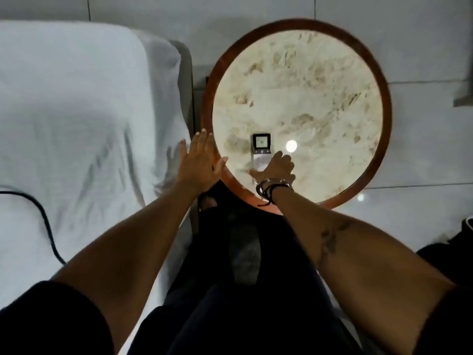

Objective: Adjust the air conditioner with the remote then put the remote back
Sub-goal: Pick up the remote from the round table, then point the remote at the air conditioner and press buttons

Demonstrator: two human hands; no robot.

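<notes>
- Where the round table [378,73] stands beside the bed [76,111], a remote [261,147] lies flat on the pale marbled top, near the rim closest to the person.
- Its small screen end points away from the person, and the dark-framed display shows figures too small to read.
- The right hand [277,169] lies over the near half of the remote, palm down, so only the screen end and a strip of pale body show beyond the fingers.
- Whether those fingers are closed around the remote or only resting on it cannot be told; the hand is blurred and hides the contact.
- A watch and dark bands [272,187] circle the right wrist, which sits above the table's wooden rim.
- The left hand [199,162] is spread flat and open, fingers straight and apart, holding nothing.
- It hangs over the gap between bed and table, with its thumb side at the table's left rim.
- A bright round spot of light [291,146] reflects off the tabletop just to the right of the remote.
- White rumpled sheets cover the bed, and a black cable [43,219] runs across its near corner.
- Dark trousers [243,290] fill the lower middle of the view, between the two bare forearms.
- Pale floor tiles [422,149] surround the table.
</notes>
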